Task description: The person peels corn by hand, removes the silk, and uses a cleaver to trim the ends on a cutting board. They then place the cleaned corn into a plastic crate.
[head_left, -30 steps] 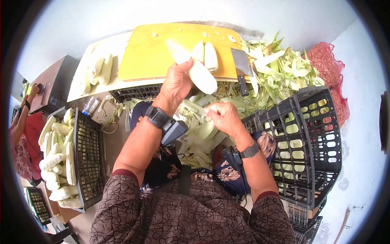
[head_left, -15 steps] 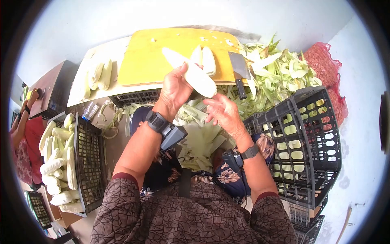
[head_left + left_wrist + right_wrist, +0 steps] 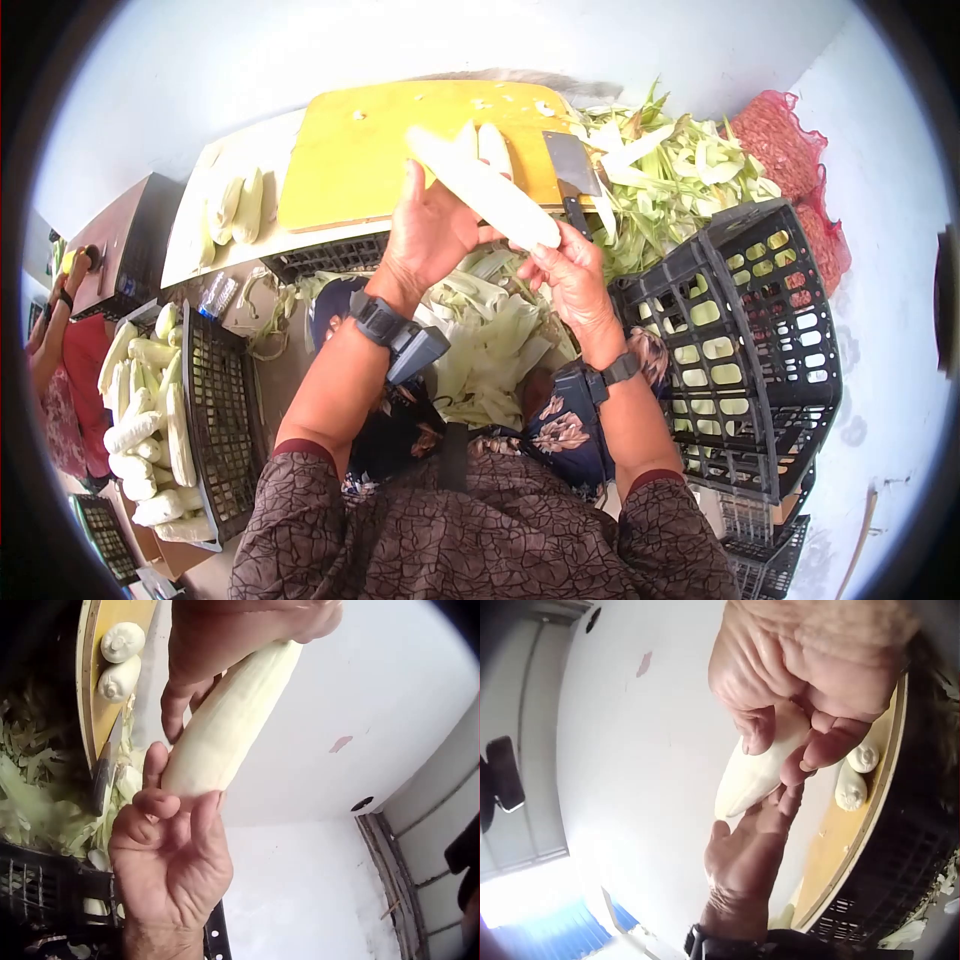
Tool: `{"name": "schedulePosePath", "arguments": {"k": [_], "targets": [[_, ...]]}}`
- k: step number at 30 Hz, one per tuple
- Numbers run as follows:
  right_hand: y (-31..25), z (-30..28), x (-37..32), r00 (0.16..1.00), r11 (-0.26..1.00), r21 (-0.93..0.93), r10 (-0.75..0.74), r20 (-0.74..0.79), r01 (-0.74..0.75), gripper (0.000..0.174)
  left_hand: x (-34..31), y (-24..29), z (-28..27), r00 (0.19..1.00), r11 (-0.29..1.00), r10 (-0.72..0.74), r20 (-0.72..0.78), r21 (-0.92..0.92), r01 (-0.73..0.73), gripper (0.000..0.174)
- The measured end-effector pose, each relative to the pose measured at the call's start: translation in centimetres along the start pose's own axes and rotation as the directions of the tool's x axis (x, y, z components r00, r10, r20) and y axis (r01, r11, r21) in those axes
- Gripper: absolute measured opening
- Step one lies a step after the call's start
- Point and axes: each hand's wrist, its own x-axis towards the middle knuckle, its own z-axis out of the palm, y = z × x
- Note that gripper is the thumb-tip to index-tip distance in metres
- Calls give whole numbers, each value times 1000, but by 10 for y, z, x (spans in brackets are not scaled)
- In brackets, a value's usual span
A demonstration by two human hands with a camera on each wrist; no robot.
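Observation:
A pale ear of corn (image 3: pixel 490 195), stripped to smooth whitish inner leaves, slants in front of me over the edge of the yellow cutting board (image 3: pixel 340 170). My right hand (image 3: pixel 575 278) pinches its blunt lower end between thumb and fingers, also plain in the left wrist view. Behind its middle, my left hand (image 3: pixel 425 238) supports it with spread fingers, the thumb sticking up away from it. In the right wrist view, the left fingers (image 3: pixel 781 808) lie along the ear's underside. Two similar ears (image 3: pixel 851 789) rest on the board, near a cleaver (image 3: pixel 572 165).
Loose husks (image 3: pixel 665 165) heap up right of the board, and more husks (image 3: pixel 490 340) lie below my hands. A black crate (image 3: pixel 740 350) tilts at my right; a crate of corn (image 3: pixel 222 430) stands left. Red mesh sacks (image 3: pixel 775 145) lean by the wall. Another person (image 3: pixel 85 365) is far left.
The right hand, earlier apart from the ear, has come up and taken its lower end. My left thumb has lifted off, loosening that hand's grip, and the ear has shifted slightly right and down.

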Motion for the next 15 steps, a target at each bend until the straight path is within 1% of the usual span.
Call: {"name": "schedulePosePath", "arguments": {"k": [1,2,3,5,6,7,9,10,11,12,13,14,15], "targets": [[-1,-3,1,1000,1000,-1,-5,-6,5,29,-1,3,0,998,997,-44,43,-56,46,82],[-1,-6,1,1000,999,51,-17,-18,17,29,-2,5,-6,992,993,-76,101,-82,85,83],[-1,-9,2,999,994,103,-26,-29,29,30,-3,8,-6,991,993,-82,103,-82,90,83],[-5,-11,2,998,990,134,-38,-46,44,32,-7,13,-3,980,983,-168,110,-58,175,84],[-8,-12,2,997,984,169,-56,-49,63,33,-10,15,-6,968,981,-157,196,-84,177,77],[-9,-13,2,996,976,203,-72,-51,82,34,-12,18,-7,967,980,-162,195,-83,180,77],[-10,-19,2,997,970,232,-60,-54,71,37,-18,26,-5,938,967,-255,236,76,244,72],[-12,-23,2,997,970,234,-58,-45,67,39,-23,30,2,944,953,-303,129,46,300,70],[-13,-26,1,998,970,236,-55,-36,62,41,-27,34,4,944,952,-305,129,46,301,70],[-17,-27,1,998,967,246,-59,-27,64,44,-29,37,5,923,927,-357,144,179,330,71],[-19,-29,0,998,967,246,-59,-26,64,44,-32,39,5,900,885,-409,152,309,349,73],[-21,-31,0,997,979,189,-77,-10,77,45,-35,39,0,875,851,-464,140,346,396,74],[-22,-31,0,996,987,132,-92,9,90,46,-38,39,7,856,813,-493,158,434,388,76]]}}
